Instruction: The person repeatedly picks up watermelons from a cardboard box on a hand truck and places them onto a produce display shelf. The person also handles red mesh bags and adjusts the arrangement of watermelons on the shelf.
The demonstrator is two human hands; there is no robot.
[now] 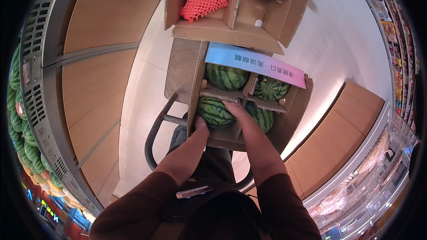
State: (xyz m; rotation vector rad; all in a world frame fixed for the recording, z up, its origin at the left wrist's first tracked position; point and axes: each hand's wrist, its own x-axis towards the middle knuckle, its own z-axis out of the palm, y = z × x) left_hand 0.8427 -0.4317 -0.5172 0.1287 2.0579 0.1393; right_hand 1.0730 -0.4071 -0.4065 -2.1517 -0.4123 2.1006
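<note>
A striped green watermelon (215, 112) sits in the near left compartment of a cardboard box (222, 139). My left hand (201, 124) grips its left side, down against the box wall, fingertips hidden. On its upper right side lies my right hand (232, 107), fingers partly out of sight beside a cardboard divider (222, 92). One more watermelon (261, 117) fills the near right compartment. Behind the divider are a large watermelon (227, 76) and a smaller-looking watermelon (271, 88). A blue-and-pink printed flap (255, 63) leans over them.
The box rests on a platform cart (181, 66) with a curved metal handle (150, 140). Beyond it, another divided carton (227, 36) holds a red foam net (206, 2). Display stands flank the aisle: watermelons (29, 133) at left, a wooden-fronted counter (337, 136) at right.
</note>
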